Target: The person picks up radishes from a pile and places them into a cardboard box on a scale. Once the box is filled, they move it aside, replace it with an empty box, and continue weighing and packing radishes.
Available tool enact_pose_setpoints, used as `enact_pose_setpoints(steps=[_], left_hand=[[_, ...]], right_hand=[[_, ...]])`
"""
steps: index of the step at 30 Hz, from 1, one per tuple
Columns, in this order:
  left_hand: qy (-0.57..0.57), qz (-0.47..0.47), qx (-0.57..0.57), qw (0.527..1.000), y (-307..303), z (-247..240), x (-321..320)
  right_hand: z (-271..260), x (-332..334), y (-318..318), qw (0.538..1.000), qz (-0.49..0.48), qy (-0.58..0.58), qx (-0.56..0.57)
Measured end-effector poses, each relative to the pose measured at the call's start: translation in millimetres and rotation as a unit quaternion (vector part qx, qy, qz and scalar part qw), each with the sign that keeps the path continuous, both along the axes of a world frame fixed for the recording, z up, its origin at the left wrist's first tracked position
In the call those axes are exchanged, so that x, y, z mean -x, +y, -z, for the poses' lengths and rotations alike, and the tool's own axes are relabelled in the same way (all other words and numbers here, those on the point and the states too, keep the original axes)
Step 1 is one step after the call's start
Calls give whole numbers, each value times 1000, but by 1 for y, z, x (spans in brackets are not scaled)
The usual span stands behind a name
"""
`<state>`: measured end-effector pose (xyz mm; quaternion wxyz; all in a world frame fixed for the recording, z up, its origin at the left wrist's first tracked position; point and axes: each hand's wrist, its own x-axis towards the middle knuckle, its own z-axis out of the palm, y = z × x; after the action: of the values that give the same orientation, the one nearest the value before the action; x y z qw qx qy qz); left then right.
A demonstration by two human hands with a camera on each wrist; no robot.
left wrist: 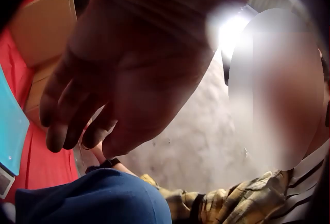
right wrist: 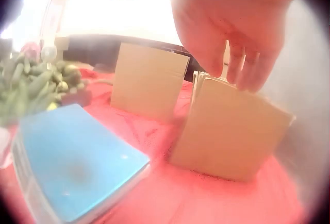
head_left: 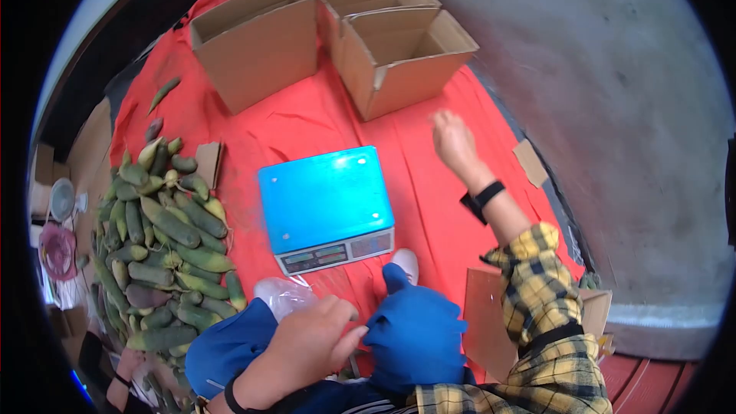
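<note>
The left hand (head_left: 310, 341) hangs over the person's lap, and in the left wrist view the same hand (left wrist: 129, 64) has loosely bent fingers with nothing between them. Out to the right of the blue-topped scale (head_left: 326, 199), the right hand (head_left: 455, 144) is above the red cloth (head_left: 429, 207), near an open carton (head_left: 410, 80). From the right wrist, the right hand (right wrist: 234, 33) shows its fingers hanging down in front of the carton (right wrist: 232, 131); whether they touch it cannot be told. It holds nothing visible.
A heap of green radishes (head_left: 172, 238) lies left of the scale. Another open carton (head_left: 261, 54) stands behind it, with several more at the top. A clear plastic bag (head_left: 285, 297) is by the knees. Another person's arm (head_left: 123, 379) shows at lower left.
</note>
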<state>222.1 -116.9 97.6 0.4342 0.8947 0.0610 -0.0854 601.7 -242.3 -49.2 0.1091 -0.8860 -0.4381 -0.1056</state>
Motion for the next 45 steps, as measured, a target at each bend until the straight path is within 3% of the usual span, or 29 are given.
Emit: enact_pose_setpoints(steps=[2,6,7,9,11,13,15,16,19,23,27,33,36,38,39,43,45], left_hand=[[1,4,7,1000,7,0,-2],[34,-21,22,999,20,-6,-5],[45,-25,33,998,21,-9,-8],[67,-39,45,996,25,-7,-11],[17,-15,37,999,24,-2,-9],[11,-15,26,999,25,0,-9],[-1,-10,9,1000,25,2,-9],[8,-1,0,1000,24,2,-9],[17,5,-6,1000,18,4,-9],[-1,-5,-5,1000,7,6,-2],[-37,-10,-19,999,2,4,2],[-64,-27,-10,998,-8,2,10],[-68,-15,-9,998,-15,6,17],[-45,10,-22,999,-19,7,21],[-48,6,-27,998,-21,8,21],[-78,-15,-31,996,-29,10,23],[-122,-29,-28,992,-31,9,21]], right_hand=[[8,-38,44,994,-22,-100,-45],[16,-86,105,988,29,-143,52],[22,-96,113,982,49,-149,106],[37,-113,115,990,33,-105,90],[32,-117,110,984,-2,-152,95],[31,-121,97,975,-51,-199,89],[38,-120,81,978,-35,-84,190],[42,-116,66,980,-88,-111,141],[33,-95,44,978,-122,-125,111],[-3,-62,9,979,-56,-122,154],[-24,-35,-41,981,43,1,190],[34,32,-154,985,112,133,-14],[34,45,-193,969,177,165,56],[27,44,-200,956,149,225,-116],[23,42,-201,957,144,223,-119],[-78,94,-149,961,94,199,-167],[-126,126,-119,982,7,164,-93]])
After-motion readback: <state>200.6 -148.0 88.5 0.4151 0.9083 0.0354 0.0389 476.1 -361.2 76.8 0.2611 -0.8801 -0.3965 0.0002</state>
